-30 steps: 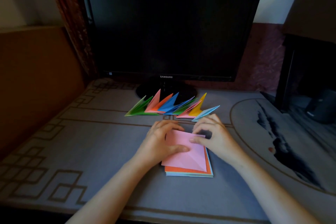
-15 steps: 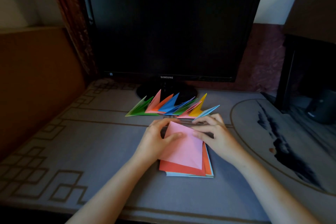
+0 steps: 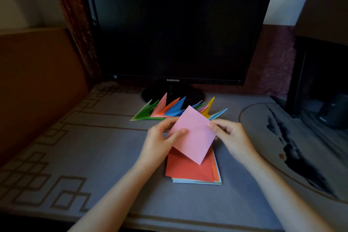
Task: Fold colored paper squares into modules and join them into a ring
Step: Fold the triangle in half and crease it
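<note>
1. The pink sheet (image 3: pixel 192 133) sits at the centre of the frame. It is lifted off the stack of paper squares (image 3: pixel 190 171) and turned so that one corner points up.
2. The left hand (image 3: pixel 160 143) pinches the sheet's left edge, with the thumb on the front and the fingers behind. The right hand (image 3: pixel 231 137) pinches the right edge in the same way.
3. Gripping opposite edges probably keeps the thin paper taut and level, so it can be lined up for a first crease.
4. The stack lies on the bench (image 3: pixel 94 156) just below the hands, within easy reach for the next square. An orange-red sheet is now on top.
5. The folded modules (image 3: pixel 175 111) fan out in a row above the hands, in front of the monitor (image 3: pixel 178 28). They are likely parked there to keep the folding area free until they are joined.
6. A second ago the pink sheet lay flat on the stack under both hands. Half a second ago it was partly raised. Now it is clear of the stack and rotated, and the modules look unmoved.
</note>
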Action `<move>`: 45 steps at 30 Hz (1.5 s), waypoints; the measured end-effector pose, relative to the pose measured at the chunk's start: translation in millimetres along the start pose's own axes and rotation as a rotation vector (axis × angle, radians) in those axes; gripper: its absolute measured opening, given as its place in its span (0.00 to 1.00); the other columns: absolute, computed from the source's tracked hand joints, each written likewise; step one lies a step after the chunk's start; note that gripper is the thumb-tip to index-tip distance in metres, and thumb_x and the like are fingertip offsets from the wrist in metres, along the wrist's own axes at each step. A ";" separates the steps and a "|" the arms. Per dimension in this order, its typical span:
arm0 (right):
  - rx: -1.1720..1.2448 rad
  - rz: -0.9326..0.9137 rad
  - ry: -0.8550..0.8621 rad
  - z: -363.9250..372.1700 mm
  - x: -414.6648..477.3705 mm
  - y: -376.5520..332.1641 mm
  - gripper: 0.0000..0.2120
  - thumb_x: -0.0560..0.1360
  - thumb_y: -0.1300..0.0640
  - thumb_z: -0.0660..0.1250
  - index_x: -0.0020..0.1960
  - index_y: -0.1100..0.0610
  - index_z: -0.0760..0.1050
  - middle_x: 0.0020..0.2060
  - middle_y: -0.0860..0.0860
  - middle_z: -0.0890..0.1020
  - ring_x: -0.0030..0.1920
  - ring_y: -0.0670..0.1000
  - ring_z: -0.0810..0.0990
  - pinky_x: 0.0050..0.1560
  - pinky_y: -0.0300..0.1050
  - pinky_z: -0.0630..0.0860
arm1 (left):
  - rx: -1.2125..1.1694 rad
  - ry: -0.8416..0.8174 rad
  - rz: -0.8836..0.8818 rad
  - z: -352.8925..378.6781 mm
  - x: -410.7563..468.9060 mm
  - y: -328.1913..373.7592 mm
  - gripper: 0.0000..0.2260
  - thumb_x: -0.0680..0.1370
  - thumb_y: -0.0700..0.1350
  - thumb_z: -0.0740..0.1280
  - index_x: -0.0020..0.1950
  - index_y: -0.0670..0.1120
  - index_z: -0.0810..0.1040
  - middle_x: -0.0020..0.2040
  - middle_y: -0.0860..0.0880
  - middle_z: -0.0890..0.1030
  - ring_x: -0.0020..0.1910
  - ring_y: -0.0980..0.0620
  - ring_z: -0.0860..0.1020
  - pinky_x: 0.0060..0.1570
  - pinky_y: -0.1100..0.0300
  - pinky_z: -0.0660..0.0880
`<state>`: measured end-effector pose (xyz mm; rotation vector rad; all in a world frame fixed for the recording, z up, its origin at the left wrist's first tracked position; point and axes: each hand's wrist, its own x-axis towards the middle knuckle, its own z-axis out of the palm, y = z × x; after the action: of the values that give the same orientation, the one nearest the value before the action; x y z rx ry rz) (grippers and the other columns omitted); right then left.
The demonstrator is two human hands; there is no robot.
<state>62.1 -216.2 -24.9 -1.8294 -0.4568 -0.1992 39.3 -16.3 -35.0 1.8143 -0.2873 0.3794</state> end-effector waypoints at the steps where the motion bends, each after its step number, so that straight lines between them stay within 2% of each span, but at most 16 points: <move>1: 0.027 0.014 -0.009 0.4 -0.3 -0.4 0.07 0.76 0.60 0.65 0.42 0.54 0.81 0.32 0.45 0.80 0.32 0.42 0.73 0.35 0.33 0.69 | -0.058 -0.015 -0.025 0.6 0.0 0.2 0.10 0.74 0.42 0.71 0.51 0.54 0.79 0.50 0.59 0.82 0.51 0.61 0.79 0.53 0.63 0.75; 4: 0.053 0.054 -0.006 1.7 -1.4 -1.5 0.08 0.77 0.61 0.64 0.43 0.55 0.81 0.30 0.46 0.78 0.25 0.41 0.68 0.28 0.31 0.63 | -0.143 -0.017 -0.064 1.2 1.3 0.5 0.08 0.74 0.39 0.70 0.50 0.51 0.80 0.47 0.59 0.83 0.47 0.59 0.81 0.47 0.64 0.76; 6: 0.031 0.052 -0.011 3.3 -1.9 -2.1 0.07 0.77 0.59 0.64 0.46 0.52 0.81 0.35 0.49 0.80 0.26 0.43 0.68 0.27 0.34 0.65 | -0.173 -0.010 -0.090 0.5 2.9 -0.2 0.06 0.74 0.38 0.70 0.49 0.47 0.81 0.46 0.56 0.84 0.45 0.58 0.81 0.45 0.65 0.76; 8: 0.067 0.045 -0.059 4.3 -2.4 -4.1 0.08 0.76 0.53 0.66 0.54 0.50 0.79 0.47 0.48 0.82 0.38 0.42 0.78 0.36 0.34 0.73 | -0.216 -0.010 -0.135 -1.0 4.1 -1.2 0.05 0.74 0.38 0.70 0.49 0.43 0.82 0.46 0.51 0.84 0.44 0.56 0.81 0.44 0.64 0.76; 9: 0.091 0.030 -0.094 3.6 -2.5 -4.6 0.16 0.73 0.48 0.69 0.60 0.50 0.76 0.55 0.47 0.80 0.49 0.42 0.79 0.46 0.34 0.75 | -0.244 -0.010 -0.160 -1.8 4.3 -2.0 0.05 0.74 0.38 0.70 0.49 0.42 0.81 0.46 0.49 0.84 0.43 0.55 0.81 0.44 0.63 0.76; 11: 0.066 -0.033 -0.176 -0.7 -2.9 -4.7 0.31 0.65 0.41 0.73 0.66 0.45 0.72 0.64 0.45 0.73 0.65 0.44 0.71 0.63 0.40 0.70 | -0.306 -0.010 -0.207 -3.0 4.6 -3.1 0.06 0.74 0.38 0.70 0.50 0.41 0.81 0.45 0.46 0.85 0.42 0.53 0.81 0.44 0.61 0.76; 14: -0.106 -0.081 -0.294 -3.7 -3.2 -6.3 0.32 0.59 0.42 0.77 0.62 0.39 0.74 0.70 0.39 0.63 0.71 0.43 0.60 0.72 0.48 0.58 | -0.379 -0.022 -0.260 -3.8 4.1 -0.7 0.06 0.74 0.37 0.69 0.50 0.41 0.80 0.45 0.43 0.84 0.41 0.50 0.81 0.38 0.61 0.78; 18: -0.094 -0.071 -0.355 -5.5 -3.3 -8.7 0.28 0.58 0.46 0.78 0.58 0.41 0.78 0.71 0.39 0.60 0.73 0.41 0.57 0.74 0.49 0.57 | -0.413 -0.054 -0.285 -4.0 3.7 2.5 0.05 0.75 0.37 0.67 0.51 0.42 0.79 0.39 0.45 0.83 0.33 0.51 0.80 0.29 0.63 0.76; 21: -0.180 -0.064 -0.376 -12.3 -2.7 -9.3 0.28 0.59 0.47 0.79 0.58 0.38 0.77 0.72 0.36 0.58 0.72 0.40 0.57 0.73 0.48 0.56 | -0.398 -0.070 -0.289 -4.0 4.3 2.1 0.06 0.76 0.37 0.67 0.52 0.40 0.79 0.36 0.47 0.83 0.30 0.50 0.78 0.27 0.63 0.76; 25: -0.241 -0.110 -0.244 -6.2 -2.8 -2.9 0.22 0.65 0.67 0.75 0.49 0.41 0.82 0.66 0.34 0.68 0.69 0.41 0.63 0.70 0.46 0.60 | -0.379 -0.124 -0.281 -2.3 3.6 1.4 0.07 0.76 0.36 0.66 0.53 0.39 0.78 0.34 0.49 0.82 0.28 0.54 0.78 0.27 0.64 0.75; 29: -0.054 -0.104 -0.085 2.0 -1.3 -0.8 0.06 0.65 0.56 0.73 0.42 0.49 0.84 0.53 0.45 0.81 0.57 0.45 0.76 0.59 0.42 0.70 | -0.417 -0.219 -0.263 0.4 1.3 7.0 0.07 0.78 0.39 0.62 0.54 0.39 0.77 0.40 0.45 0.84 0.37 0.50 0.83 0.32 0.64 0.78; 33: 0.029 -0.091 -0.002 6.4 -0.2 3.3 0.04 0.65 0.62 0.75 0.39 0.61 0.82 0.41 0.52 0.81 0.43 0.47 0.79 0.46 0.47 0.74 | -0.481 -0.227 -0.311 2.5 -0.6 14.4 0.13 0.78 0.47 0.62 0.54 0.40 0.78 0.42 0.41 0.84 0.41 0.47 0.84 0.38 0.61 0.80; 35: 0.069 -0.051 0.003 8.1 -1.0 2.3 0.08 0.67 0.66 0.74 0.40 0.56 0.79 0.38 0.50 0.81 0.40 0.46 0.78 0.38 0.43 0.74 | -0.457 -0.227 -0.295 3.6 -1.5 14.7 0.14 0.72 0.48 0.67 0.53 0.42 0.78 0.42 0.42 0.84 0.41 0.46 0.84 0.38 0.60 0.80; 38: 0.182 0.007 0.019 10.1 -2.2 0.0 0.16 0.66 0.70 0.73 0.45 0.53 0.74 0.36 0.47 0.80 0.36 0.45 0.78 0.27 0.40 0.72 | -0.326 -0.203 -0.274 5.9 -1.2 9.4 0.14 0.66 0.41 0.75 0.50 0.42 0.79 0.41 0.45 0.84 0.39 0.49 0.83 0.37 0.60 0.80; 41: 0.220 0.027 -0.009 12.7 -2.3 -2.9 0.20 0.66 0.72 0.72 0.51 0.55 0.71 0.35 0.53 0.79 0.33 0.49 0.79 0.25 0.42 0.71 | -0.248 -0.182 -0.250 6.9 -0.1 3.4 0.12 0.68 0.36 0.75 0.50 0.38 0.79 0.38 0.45 0.84 0.36 0.51 0.83 0.33 0.63 0.78; 45: 0.203 0.095 -0.054 15.1 -3.1 -6.4 0.15 0.66 0.69 0.73 0.49 0.58 0.75 0.33 0.53 0.82 0.30 0.51 0.80 0.22 0.41 0.69 | -0.199 -0.152 -0.218 5.9 0.2 1.1 0.11 0.69 0.36 0.74 0.49 0.36 0.78 0.35 0.47 0.84 0.35 0.51 0.83 0.32 0.63 0.78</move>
<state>55.2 -201.0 -24.9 -1.6557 -0.4110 -0.0369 39.6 -22.2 -35.5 1.6607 -0.2208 0.0573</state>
